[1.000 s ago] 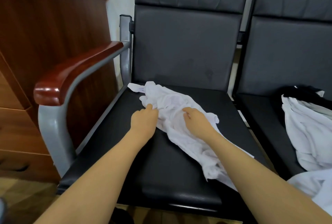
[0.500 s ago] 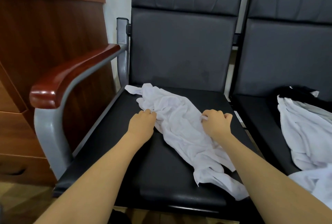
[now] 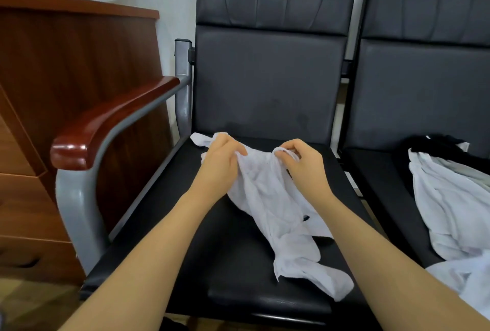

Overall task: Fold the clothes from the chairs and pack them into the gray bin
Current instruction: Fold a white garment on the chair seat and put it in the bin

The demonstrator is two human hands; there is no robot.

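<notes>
Both hands, left [image 3: 221, 161] and right [image 3: 301, 162], pinch the white garment [image 3: 275, 206], fingers curled.

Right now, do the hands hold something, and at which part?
Both hold the white garment at its far edge: the left hand pinches the left part, the right hand grips the right part.
</notes>
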